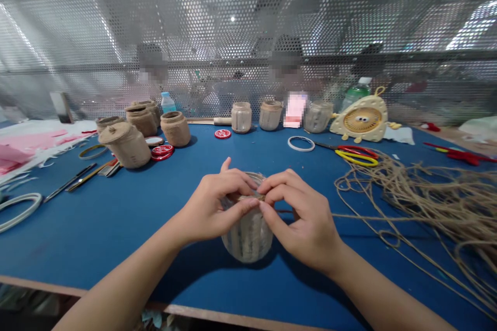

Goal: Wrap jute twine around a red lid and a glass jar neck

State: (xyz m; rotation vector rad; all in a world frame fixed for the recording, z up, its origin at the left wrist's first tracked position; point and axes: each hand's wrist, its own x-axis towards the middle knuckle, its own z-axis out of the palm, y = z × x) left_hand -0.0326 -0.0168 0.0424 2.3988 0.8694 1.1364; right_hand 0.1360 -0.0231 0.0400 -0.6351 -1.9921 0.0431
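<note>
A ribbed glass jar (247,240) stands on the blue table (116,217) right in front of me. My left hand (215,207) wraps round its upper left side, fingers closed on the neck. My right hand (301,217) pinches a strand of jute twine (267,198) against the jar's rim. The strand runs off to the right into a loose heap of twine (438,201).
Several twine-wrapped jars (126,145) stand at the back left with red lids (162,151) beside them. More jars (241,117) line the back by a perforated screen. Red-and-yellow scissors (355,154), a small yellow fan (363,120) and tape rings (301,143) lie nearby. People sit behind the screen.
</note>
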